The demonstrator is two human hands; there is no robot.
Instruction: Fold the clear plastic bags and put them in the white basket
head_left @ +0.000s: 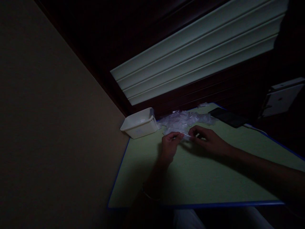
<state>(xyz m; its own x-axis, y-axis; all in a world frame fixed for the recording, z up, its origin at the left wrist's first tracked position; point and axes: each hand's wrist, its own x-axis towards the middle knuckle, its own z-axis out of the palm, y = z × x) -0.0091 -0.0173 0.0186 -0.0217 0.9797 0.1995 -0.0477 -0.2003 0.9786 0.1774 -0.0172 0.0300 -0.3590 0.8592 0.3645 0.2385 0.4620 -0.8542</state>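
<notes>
Between my two hands is a small clear plastic bag (186,137), its edge catching the light. My left hand (170,144) pinches its left side between thumb and fingers. On the other side, my right hand (206,138) has its thumb and fingertips pressed together at the bag's right end. A heap of clear plastic bags (182,120) lies just beyond both hands on the pale green table (147,175). The scene is dim, so whether anything is inside the held bag is hidden from me.
A white plastic bin (140,129) stands at the table's back left corner by the wall. Behind the heap, to the right, lies a flat dark object (228,117) with a pale cable (256,128) beside it. Blue edging (224,204) borders the table.
</notes>
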